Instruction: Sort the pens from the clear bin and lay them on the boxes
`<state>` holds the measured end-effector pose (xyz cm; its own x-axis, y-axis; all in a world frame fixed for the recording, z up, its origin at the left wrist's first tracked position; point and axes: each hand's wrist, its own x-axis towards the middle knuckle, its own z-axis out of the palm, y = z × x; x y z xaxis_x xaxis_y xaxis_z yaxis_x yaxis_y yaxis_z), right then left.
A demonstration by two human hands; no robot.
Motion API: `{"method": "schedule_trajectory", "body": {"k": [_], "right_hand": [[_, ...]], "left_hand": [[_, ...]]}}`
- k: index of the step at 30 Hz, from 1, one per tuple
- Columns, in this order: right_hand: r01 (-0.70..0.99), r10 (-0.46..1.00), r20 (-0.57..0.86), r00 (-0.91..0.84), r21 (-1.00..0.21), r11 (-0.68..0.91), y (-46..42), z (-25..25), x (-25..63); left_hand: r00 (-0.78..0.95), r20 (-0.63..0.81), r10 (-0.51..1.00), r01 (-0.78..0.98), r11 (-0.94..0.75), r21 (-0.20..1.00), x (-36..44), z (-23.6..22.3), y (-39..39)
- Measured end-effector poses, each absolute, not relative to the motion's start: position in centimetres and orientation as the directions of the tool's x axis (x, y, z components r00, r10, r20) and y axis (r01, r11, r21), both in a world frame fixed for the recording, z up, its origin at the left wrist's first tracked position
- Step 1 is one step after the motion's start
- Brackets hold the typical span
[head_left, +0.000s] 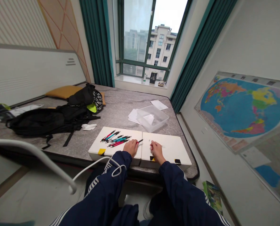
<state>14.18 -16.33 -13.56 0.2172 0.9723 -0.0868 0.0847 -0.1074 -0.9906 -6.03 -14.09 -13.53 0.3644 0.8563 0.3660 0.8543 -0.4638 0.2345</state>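
Two flat white boxes point(170, 147) lie side by side at the near edge of a grey mattress. My left hand point(131, 147) rests on the left box with its fingers curled round a dark pen with a red end point(140, 141). A bunch of several red, teal and black pens point(115, 139) lies just left of that hand. My right hand point(157, 150) rests on the right box, fingers pinched on a small pale thing I cannot make out. Both arms wear dark blue sleeves with white stripes.
A clear plastic tub point(152, 117) and loose white papers point(133, 115) lie behind the boxes. Black backpacks point(48, 121) and a mustard cushion point(63, 91) lie at left. A white cable point(93, 166) hangs in front. A world map point(243, 106) covers the right wall.
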Motion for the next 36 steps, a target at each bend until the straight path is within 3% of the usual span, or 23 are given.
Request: {"method": "schedule_trajectory", "body": {"k": [4,10,13,21,29,36], "right_hand": [[0.047,0.972,-0.121,0.199,-0.990,-0.133,-16.3,-13.1,12.4],[0.382,0.977,0.133,0.165,-0.922,0.061,-16.3,-13.6,11.7],[0.439,0.974,0.175,0.145,-0.893,0.095,-16.6,-13.6,11.9],[0.132,0.992,-0.125,0.012,-0.983,-0.125,-16.5,-13.1,9.8],[0.071,0.976,-0.067,0.209,-0.994,-0.083,-16.2,-14.5,9.3],[-0.051,0.977,-0.115,0.179,-0.993,-0.107,-16.4,-14.3,9.5]], "left_hand": [[0.427,0.268,0.864,0.844,-0.487,0.225,-6.1,-13.3,-14.0],[0.481,0.236,0.844,0.822,-0.528,0.214,-6.3,-13.2,-14.1],[0.470,0.251,0.846,0.820,-0.524,0.231,-6.5,-13.1,-14.4],[0.450,0.313,0.836,0.805,-0.532,0.264,-6.4,-12.9,-15.1],[0.487,0.305,0.818,0.799,-0.559,0.224,-6.4,-13.0,-14.9],[0.494,0.332,0.804,0.784,-0.577,0.228,-6.4,-13.3,-14.6]]}}
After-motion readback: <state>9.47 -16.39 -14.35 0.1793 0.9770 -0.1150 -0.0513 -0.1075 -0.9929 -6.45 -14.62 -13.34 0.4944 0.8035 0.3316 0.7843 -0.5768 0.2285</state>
